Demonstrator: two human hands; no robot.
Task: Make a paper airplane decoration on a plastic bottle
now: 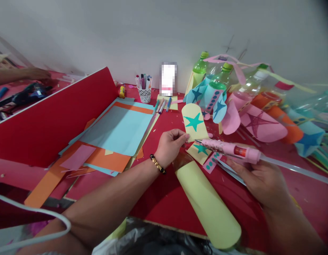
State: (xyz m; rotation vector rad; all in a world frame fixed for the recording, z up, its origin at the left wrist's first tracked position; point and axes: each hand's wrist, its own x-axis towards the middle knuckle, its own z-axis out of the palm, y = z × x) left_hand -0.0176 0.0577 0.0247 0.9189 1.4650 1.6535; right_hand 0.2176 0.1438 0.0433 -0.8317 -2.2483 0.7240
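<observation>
Between its thumb and fingers my left hand [172,145] pinches the lower edge of a pale yellow paper piece with a rounded top [189,112] and a green star. My right hand [262,179] grips a pink glue gun [227,148], its tip close to that lower edge; whether they touch I cannot tell. A clear glue stick [299,168] sticks out of its back. Beneath my hands lie a second starred yellow piece [197,154] and a pink strip with green dots [211,163]. A bottle wrapped in yellow paper [208,205] lies on its side in front of me.
Blue and orange paper sheets [121,127] lie to the left, before a red upright board [60,117]. At the back stand a pen cup [144,94] and a propped phone [168,79]. Decorated bottles [224,79] crowd the right. Another person's hand [38,73] shows beyond the board.
</observation>
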